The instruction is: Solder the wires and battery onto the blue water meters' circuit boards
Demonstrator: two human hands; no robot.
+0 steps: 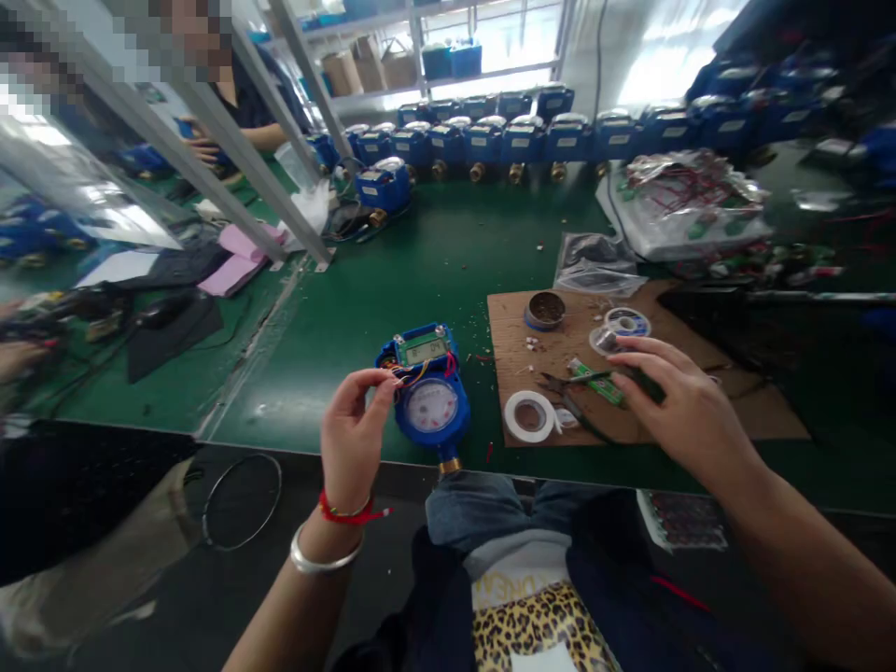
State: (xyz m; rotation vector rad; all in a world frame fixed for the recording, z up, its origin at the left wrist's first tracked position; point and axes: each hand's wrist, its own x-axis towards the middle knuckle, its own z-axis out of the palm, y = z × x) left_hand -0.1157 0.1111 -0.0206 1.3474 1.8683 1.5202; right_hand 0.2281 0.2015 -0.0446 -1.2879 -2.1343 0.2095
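Observation:
A blue water meter [428, 399] with a white dial and a green circuit board lies on the green bench in front of me. My left hand [356, 431] is closed in a pinch on the coloured wires [414, 372] at the meter's left side. My right hand [678, 401] rests on the brown cardboard mat [763, 420], fingers curled around a dark green-handled tool [610, 376] whose tip points left. A white tape roll [530, 416] lies between the meter and my right hand.
On the mat sit a round tin [545, 310], a solder spool [627, 323] and pliers. A long row of blue meters [518, 140] lines the back. Bags of wired boards [690, 201] lie at right. Another person sits far left behind metal struts [231, 149].

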